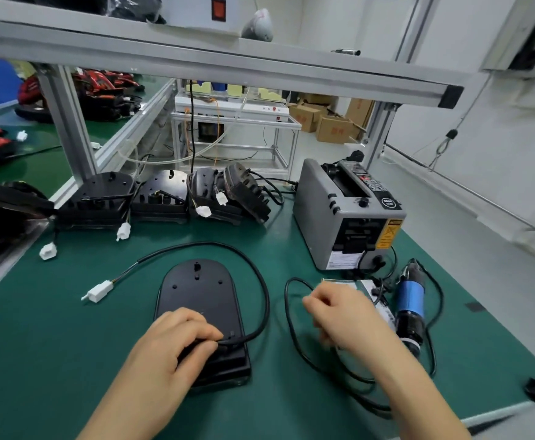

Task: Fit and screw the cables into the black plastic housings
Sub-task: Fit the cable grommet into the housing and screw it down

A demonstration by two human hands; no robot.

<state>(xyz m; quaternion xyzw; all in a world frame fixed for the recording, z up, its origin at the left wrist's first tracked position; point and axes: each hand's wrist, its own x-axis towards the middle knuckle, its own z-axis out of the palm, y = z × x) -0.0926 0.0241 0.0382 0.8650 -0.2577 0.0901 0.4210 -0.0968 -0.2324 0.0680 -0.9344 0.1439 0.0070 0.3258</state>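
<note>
A black plastic housing point(198, 296) lies flat on the green mat in front of me. Its black cable point(261, 290) leaves the near end, loops round the right side and over the top, and ends in a white connector point(99, 291) at the left. My left hand point(177, 341) presses on the near end of the housing, fingers pinched on the cable where it enters. My right hand point(339, 312) hovers to the right above the mat, fingers curled; whether it holds something small is hidden. A blue and black electric screwdriver point(410, 304) lies further right.
Several finished black housings point(161, 198) with white plugs stand in a row at the back. A grey tape dispenser point(348, 214) sits back right. The screwdriver's cord point(294, 341) loops across the mat near my right arm. An aluminium frame post point(69, 128) rises back left.
</note>
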